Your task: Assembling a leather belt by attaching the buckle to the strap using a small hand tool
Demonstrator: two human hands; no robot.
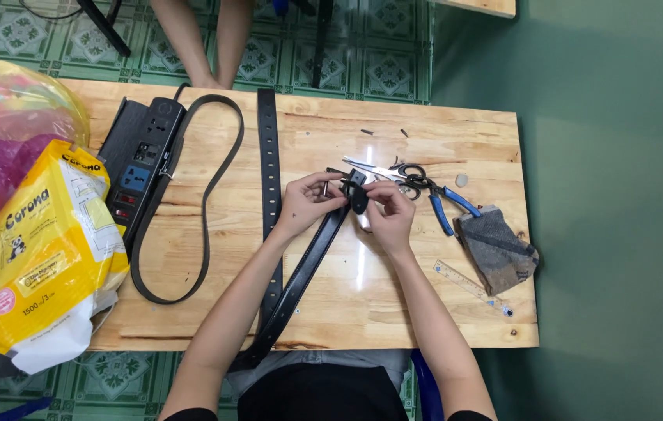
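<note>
Both hands pinch the black belt point(312, 261) end: left hand point(308, 201) fingers clamp strap and a small pin, right hand point(388, 210) fingers grip the buckle tab point(358, 196). Risk: pin slips from the pinch and rolls. Just beyond the right fingertips, scissors point(384, 170) and blue pliers point(442, 201) could snag knuckles.
</note>
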